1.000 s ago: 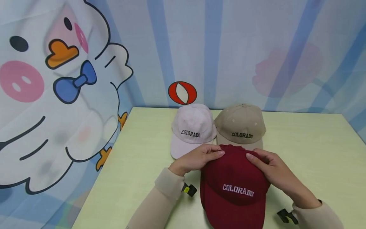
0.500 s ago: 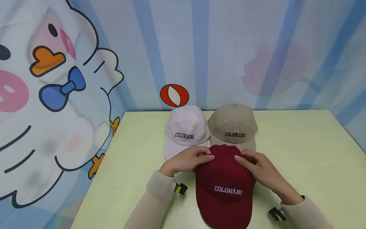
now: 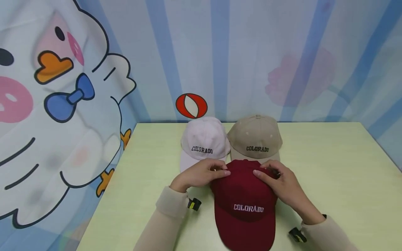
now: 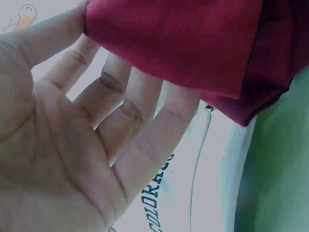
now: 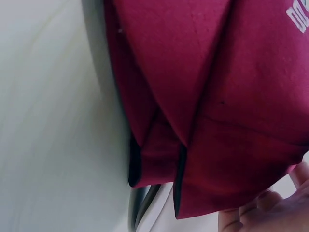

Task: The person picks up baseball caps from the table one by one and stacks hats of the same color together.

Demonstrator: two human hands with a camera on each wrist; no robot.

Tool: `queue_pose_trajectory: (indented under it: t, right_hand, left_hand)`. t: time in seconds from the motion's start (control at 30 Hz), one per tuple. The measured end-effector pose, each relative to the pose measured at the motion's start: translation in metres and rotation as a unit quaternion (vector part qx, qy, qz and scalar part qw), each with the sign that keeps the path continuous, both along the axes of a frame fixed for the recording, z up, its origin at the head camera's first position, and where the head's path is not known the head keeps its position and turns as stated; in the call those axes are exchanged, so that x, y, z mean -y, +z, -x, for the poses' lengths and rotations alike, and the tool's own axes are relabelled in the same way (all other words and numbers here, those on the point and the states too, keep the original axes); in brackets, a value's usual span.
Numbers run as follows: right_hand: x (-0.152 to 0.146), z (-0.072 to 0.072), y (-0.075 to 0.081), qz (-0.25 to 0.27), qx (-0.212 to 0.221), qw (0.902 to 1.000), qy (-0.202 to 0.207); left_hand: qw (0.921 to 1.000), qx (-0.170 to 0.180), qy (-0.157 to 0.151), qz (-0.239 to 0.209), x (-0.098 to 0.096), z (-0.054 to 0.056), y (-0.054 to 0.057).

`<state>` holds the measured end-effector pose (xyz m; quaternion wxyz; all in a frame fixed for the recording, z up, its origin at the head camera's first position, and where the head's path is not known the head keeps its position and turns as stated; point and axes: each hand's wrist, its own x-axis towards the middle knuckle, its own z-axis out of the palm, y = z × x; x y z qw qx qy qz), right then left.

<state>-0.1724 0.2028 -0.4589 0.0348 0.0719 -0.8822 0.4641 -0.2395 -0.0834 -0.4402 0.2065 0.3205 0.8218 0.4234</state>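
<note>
A dark red baseball cap [image 3: 246, 191] with white COLORADO lettering faces front, its brim pointing toward me. At the left of its crown's back edge, my left hand [image 3: 199, 175] pinches the fabric, thumb in front and fingers behind. In the left wrist view, the left hand's fingers [image 4: 145, 130] are spread beneath the red cloth. My right hand [image 3: 285, 183] grips the opposite side of the crown, with its thumb on top. Several of its fingertips [image 5: 229, 220] show under the cloth edge in the right wrist view.
Behind the red cap, a pale pinkish-white cap [image 3: 204, 134] and a beige cap [image 3: 255, 134] sit side by side on the light yellow-green table [image 3: 329, 167]. A cartoon-printed cloth backdrop [image 3: 201, 52] rises along the far edge. Small black devices hang at both wrists.
The red cap looks smaller and lower, with more of its brim in view. Both hands have kept their hold on it and come slightly left. The head view has shifted a little.
</note>
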Motion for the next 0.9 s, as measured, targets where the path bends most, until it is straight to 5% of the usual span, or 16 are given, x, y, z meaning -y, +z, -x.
queue_pose_trajectory:
  t: [0.43, 0.9]
  right_hand:
    - [0.010, 0.007, -0.013, -0.005, -0.014, 0.9999, -0.003]
    - [0.005, 0.007, -0.017, -0.027, -0.093, 0.9952, -0.014]
  left_hand:
    - [0.9991, -0.005, 0.031, 0.027, 0.013, -0.001, -0.007]
    - [0.9984, 0.019, 0.040, 0.035, 0.004, 0.001, -0.001]
